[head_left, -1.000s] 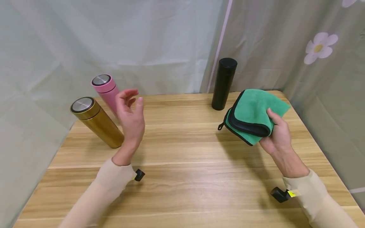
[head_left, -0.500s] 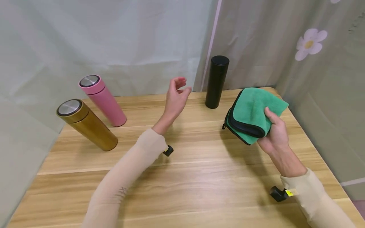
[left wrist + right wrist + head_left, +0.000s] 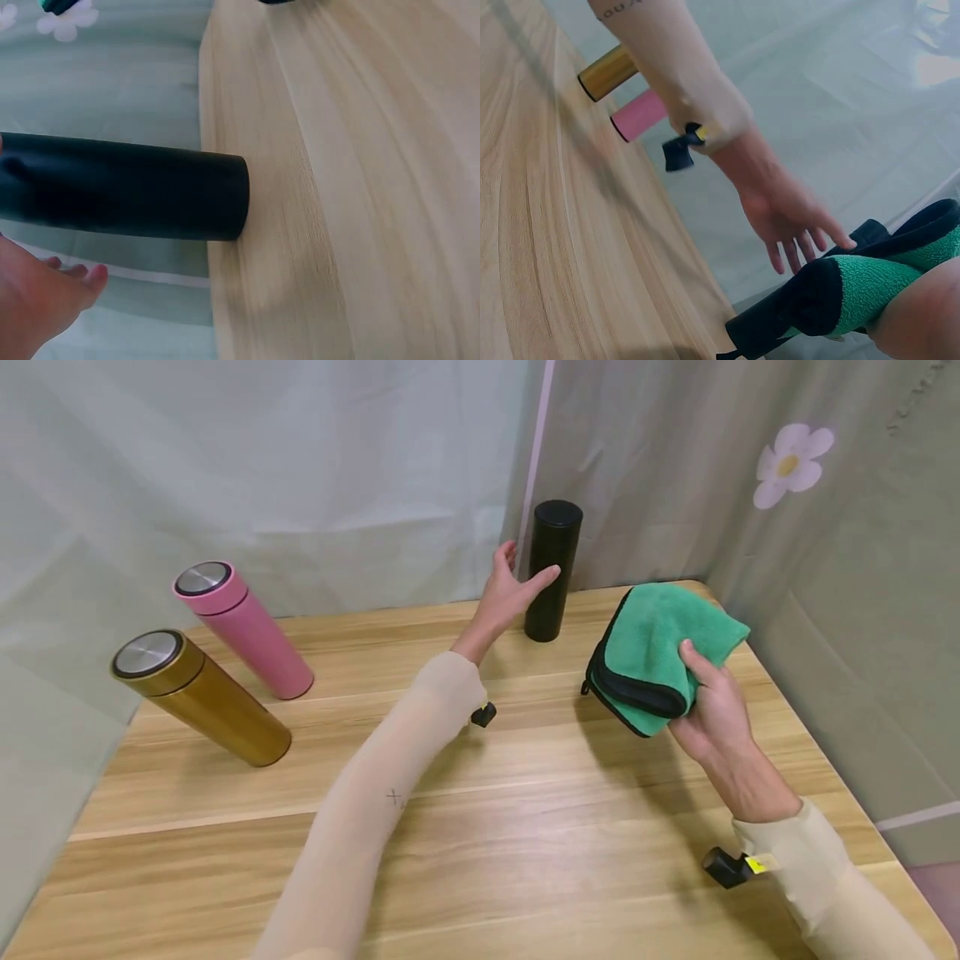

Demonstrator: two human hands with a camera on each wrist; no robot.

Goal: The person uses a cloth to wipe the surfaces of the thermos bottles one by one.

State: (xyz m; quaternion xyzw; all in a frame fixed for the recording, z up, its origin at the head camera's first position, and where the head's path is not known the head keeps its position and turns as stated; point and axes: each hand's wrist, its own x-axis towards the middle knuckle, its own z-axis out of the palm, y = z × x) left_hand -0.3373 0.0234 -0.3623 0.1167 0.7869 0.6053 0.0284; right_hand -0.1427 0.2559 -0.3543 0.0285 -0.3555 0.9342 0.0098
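Note:
At the back of the table a black thermos bottle stands upright. My left hand reaches to its left side, thumb in front of the bottle and fingers spread behind. In the left wrist view a gap shows between the fingers and the black thermos bottle; whether the thumb touches it I cannot tell. A folded green cloth with black edging is held above the table in my right hand, thumb on top. Part of this green cloth covers some of the black bottle in the right wrist view.
On the left of the wooden table stand a gold thermos bottle and, behind it, a pink thermos bottle. A pale curtain hangs along the back and sides.
My left hand has moved right, from beside the pink bottle to the black one, its thumb and fingers spreading. My right hand keeps hold of the cloth. The head view has turned slightly right.

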